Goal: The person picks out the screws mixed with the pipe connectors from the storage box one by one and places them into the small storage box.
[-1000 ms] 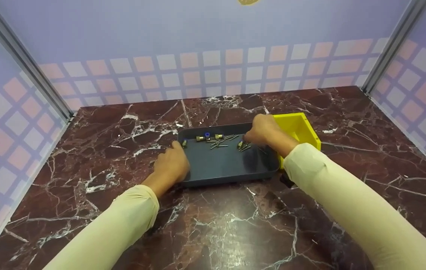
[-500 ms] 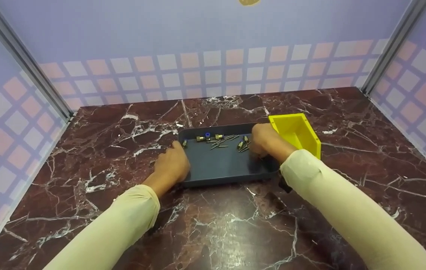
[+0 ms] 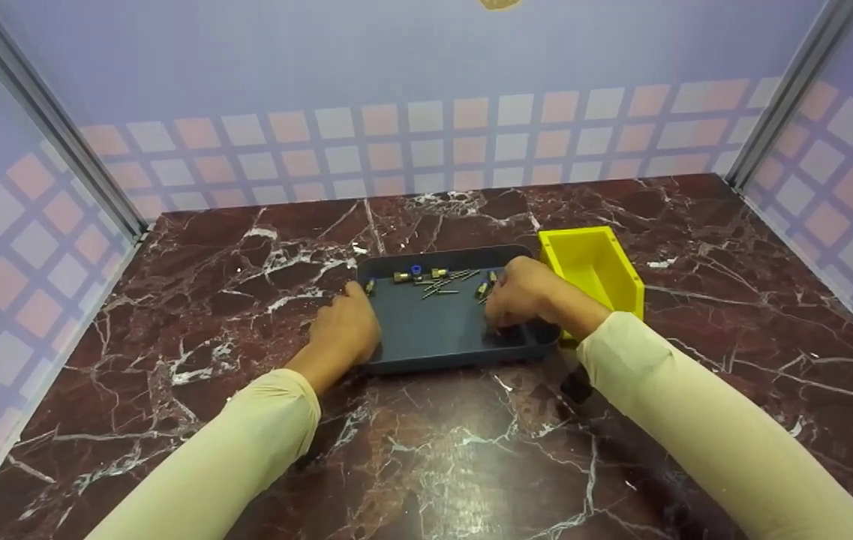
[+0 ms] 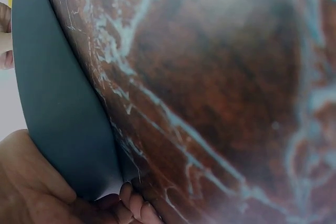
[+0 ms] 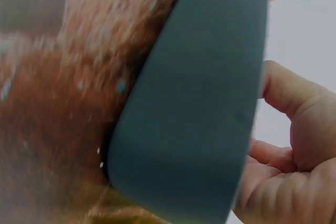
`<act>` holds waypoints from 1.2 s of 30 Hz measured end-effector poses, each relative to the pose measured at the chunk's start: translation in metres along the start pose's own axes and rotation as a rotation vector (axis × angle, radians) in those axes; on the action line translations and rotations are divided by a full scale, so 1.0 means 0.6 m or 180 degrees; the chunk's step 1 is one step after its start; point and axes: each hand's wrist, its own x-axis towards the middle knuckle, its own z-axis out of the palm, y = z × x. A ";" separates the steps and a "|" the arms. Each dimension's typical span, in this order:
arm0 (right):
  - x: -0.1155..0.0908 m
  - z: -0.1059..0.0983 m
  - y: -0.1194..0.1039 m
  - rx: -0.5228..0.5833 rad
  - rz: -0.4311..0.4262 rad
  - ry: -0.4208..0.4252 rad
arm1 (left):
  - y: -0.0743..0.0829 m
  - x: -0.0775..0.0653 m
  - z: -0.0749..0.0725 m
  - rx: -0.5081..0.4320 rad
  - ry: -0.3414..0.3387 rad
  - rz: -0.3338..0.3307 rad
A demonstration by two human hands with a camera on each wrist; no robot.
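A dark grey tray (image 3: pixel 434 330) lies on the marbled table in the head view. My left hand (image 3: pixel 345 326) grips its left end; the left wrist view shows that hand's curled fingers (image 4: pixel 137 206) low at the tray's wall. My right hand (image 3: pixel 527 296) reaches down into the tray's right part with bent fingers. The tray wall hides its fingertips in the right wrist view, so whether they hold anything is not visible. Thin drill bits (image 3: pixel 441 286) lie crossed near the back wall. Brass fittings (image 3: pixel 402 277) with blue collars lie among them, and two fittings (image 3: pixel 482 289) sit beside my right hand.
A yellow open bin (image 3: pixel 595 274) stands against the tray's right end, partly behind my right wrist. A small black object (image 3: pixel 576 386) is near my right sleeve. Patterned panels (image 3: pixel 426 142) enclose the table at the back and sides.
My right hand has moved from the tray's back right wall towards the front, first shifting right, then slightly left. The second fitting beside it has come into sight. My left hand stays put.
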 end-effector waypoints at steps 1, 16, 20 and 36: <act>-0.003 -0.001 0.001 0.0212 -0.0023 -0.0047 | 0.001 0.000 0.001 0.0005 -0.0004 -0.0001; -0.036 -0.072 0.026 0.2146 -0.0100 -0.0380 | 0.002 0.000 0.000 0.0054 -0.0016 -0.0029; -0.047 -0.103 0.037 0.2439 -0.0132 -0.0307 | 0.002 0.002 0.001 0.0042 -0.0068 -0.0063; -0.048 -0.189 0.106 0.2602 0.0044 0.0260 | 0.001 0.000 -0.001 -0.0014 -0.0108 -0.0024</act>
